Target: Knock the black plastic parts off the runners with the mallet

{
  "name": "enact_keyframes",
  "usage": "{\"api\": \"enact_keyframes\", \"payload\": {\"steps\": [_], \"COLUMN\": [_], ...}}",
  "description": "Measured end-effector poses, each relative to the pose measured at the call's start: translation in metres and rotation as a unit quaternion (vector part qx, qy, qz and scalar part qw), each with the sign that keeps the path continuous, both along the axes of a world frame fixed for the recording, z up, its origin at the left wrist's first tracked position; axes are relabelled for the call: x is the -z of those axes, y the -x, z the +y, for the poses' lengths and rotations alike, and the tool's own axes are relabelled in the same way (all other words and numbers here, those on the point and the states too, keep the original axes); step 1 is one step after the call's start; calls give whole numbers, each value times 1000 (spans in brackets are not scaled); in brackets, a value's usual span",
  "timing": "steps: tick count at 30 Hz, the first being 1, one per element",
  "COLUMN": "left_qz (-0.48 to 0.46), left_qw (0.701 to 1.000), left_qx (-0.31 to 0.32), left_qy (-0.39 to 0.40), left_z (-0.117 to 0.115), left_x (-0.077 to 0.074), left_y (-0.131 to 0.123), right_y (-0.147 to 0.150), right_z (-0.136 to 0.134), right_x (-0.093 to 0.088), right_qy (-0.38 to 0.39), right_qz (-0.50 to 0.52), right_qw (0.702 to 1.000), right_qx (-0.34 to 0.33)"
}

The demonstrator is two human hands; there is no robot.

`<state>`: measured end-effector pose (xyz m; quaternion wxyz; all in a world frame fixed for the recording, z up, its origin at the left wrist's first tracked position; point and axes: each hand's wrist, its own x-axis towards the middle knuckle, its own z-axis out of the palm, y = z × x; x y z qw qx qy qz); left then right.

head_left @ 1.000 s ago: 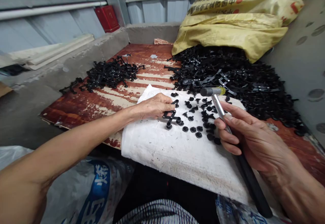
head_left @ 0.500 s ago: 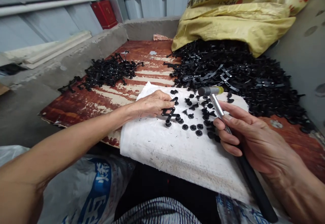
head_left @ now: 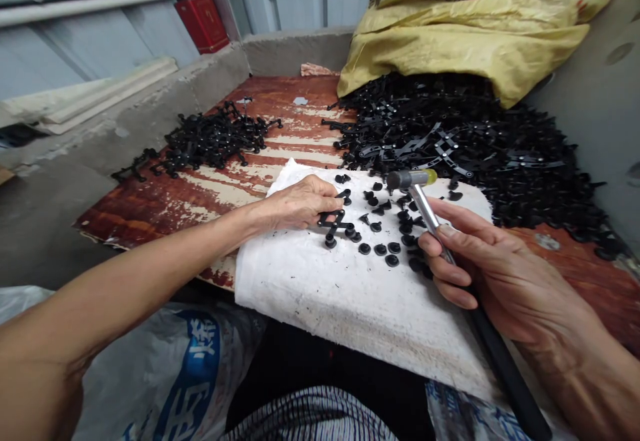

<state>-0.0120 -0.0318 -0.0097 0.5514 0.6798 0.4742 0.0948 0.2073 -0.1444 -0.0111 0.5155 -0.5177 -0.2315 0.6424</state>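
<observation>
My left hand (head_left: 307,202) is closed on a small black cross-jointed linkage (head_left: 336,223), holding it low over a white cloth (head_left: 300,281). Round feet show at the linkage's ends; my fingers cover part of it. In my right hand (head_left: 480,261) is a small mallet (head_left: 425,207), gripped around its shaft, with a dark face on one end of the head and a yellow face on the other. The mallet's head hangs above the cloth, right of the linkage. Between the hands, several loose black round caps (head_left: 380,249) lie scattered on the cloth.
A heap of black linkages (head_left: 215,135) lies on the worn red board (head_left: 295,141) at the left. A larger heap (head_left: 465,141) spreads from under a yellow sack (head_left: 465,41) at the back right. A red box (head_left: 203,24) stands on the concrete ledge (head_left: 295,47).
The mallet's head has shifted very slightly left. Both hands keep their grips, and the linkage stays in nearly the same place. The view has tilted a little.
</observation>
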Motion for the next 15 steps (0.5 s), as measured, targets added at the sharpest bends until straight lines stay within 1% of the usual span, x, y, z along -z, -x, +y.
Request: {"api": "enact_keyframes", "payload": {"steps": [3,7,15], "left_qz": [-2,-11,-53], "left_qw": [1000,999,998], "left_qx": [6,29,39], "left_qy": [-4,-20,6], "left_z": [2,5,7], "left_x": [2,6,11], "left_y": [1,4,9], "right_y": [0,-1,-3], "right_z": [1,-1,0], "right_x": [1,2,5], "right_qy": [4,-4,-15], "right_qz": [2,6,10], "right_qw": [1000,1000,999], "right_qx": [0,-14,-33]}}
